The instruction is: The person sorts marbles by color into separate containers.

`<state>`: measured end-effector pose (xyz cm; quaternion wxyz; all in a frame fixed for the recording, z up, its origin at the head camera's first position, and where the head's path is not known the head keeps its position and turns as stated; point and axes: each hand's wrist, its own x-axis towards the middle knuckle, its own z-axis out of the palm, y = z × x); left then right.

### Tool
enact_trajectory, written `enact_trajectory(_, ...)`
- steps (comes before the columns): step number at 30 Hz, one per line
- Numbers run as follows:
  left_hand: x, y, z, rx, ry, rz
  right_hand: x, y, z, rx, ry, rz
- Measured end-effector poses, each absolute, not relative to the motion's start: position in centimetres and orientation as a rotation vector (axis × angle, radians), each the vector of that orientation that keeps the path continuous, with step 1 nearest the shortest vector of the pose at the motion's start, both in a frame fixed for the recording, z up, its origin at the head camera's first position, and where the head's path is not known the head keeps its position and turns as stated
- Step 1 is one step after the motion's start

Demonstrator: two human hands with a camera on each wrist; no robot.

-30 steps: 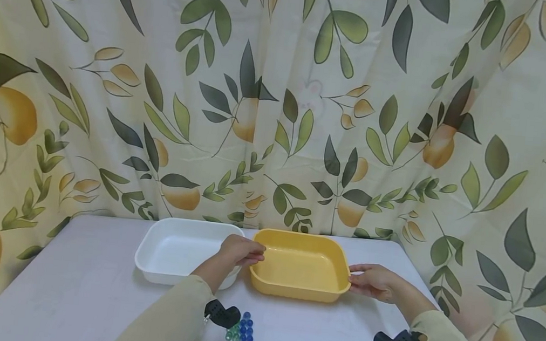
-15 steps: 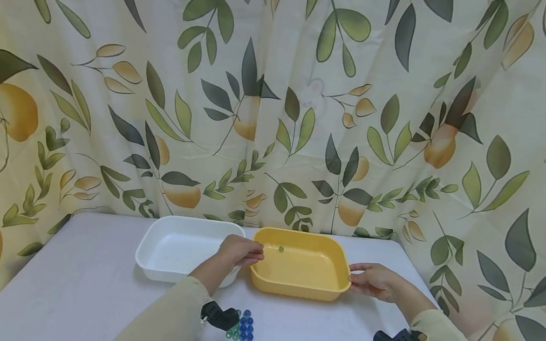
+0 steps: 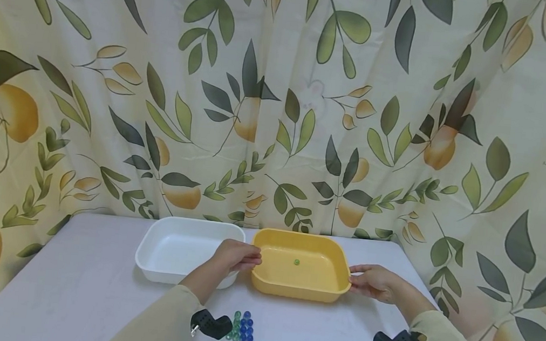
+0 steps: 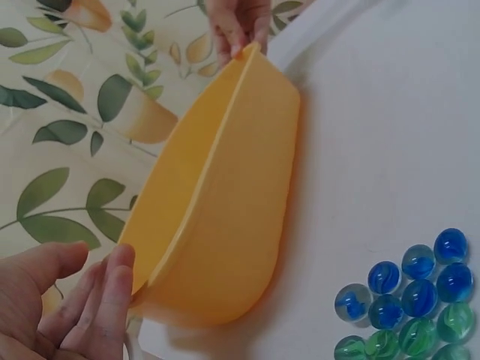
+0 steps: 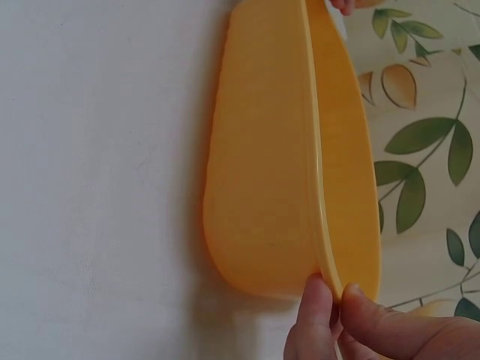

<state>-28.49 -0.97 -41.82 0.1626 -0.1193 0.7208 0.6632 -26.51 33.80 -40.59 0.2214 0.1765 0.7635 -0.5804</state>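
A yellow plastic tray [image 3: 297, 292] sits on the table, with one small green marble [image 3: 296, 262] on its floor. My left hand [image 3: 238, 255] is at the tray's left end; in the left wrist view its thumb [image 4: 64, 259] stands away from the fingers, which touch or nearly touch the tray's end, and nothing is pinched between them. My right hand [image 3: 375, 281] pinches the right rim. The right wrist view shows that thumb [image 5: 364, 304] on the rim and the fingers below the outer side.
A white tray [image 3: 158, 277] stands left of the yellow one, partly behind my left hand. Nearer me, blue marbles [image 3: 246, 330] and green marbles [image 3: 236, 330] lie in close rows on the white table [image 3: 72, 294]. A leaf-patterned curtain [image 3: 278, 111] hangs behind.
A green marble has appeared in the yellow tray and moved right and nearer me. My left hand has eased slightly left, uncovering more of the marbles on the table. My right hand stays put.
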Motion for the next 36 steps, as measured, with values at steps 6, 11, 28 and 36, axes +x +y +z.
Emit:
enact_trajectory(6,-27.6,-1.5,-41.6,-0.282,2.059,1.863,-26.5,33.9,-40.5,0.481,2.104,-1.602)
enact_trajectory(11,-26.9,-2.3,-41.5,-0.252,2.045,1.869,-26.7,33.8,-40.4,0.457,2.084,-1.611)
enact_trajectory(28,-23.9,-4.6,-41.2,-0.098,2.085,1.745,-26.4,34.0,-40.4,0.415,2.07,-1.613)
enact_trajectory(36,-22.6,-5.7,-42.1,-0.105,2.119,1.692,-26.5,34.3,-40.4,0.41,2.062,-1.612)
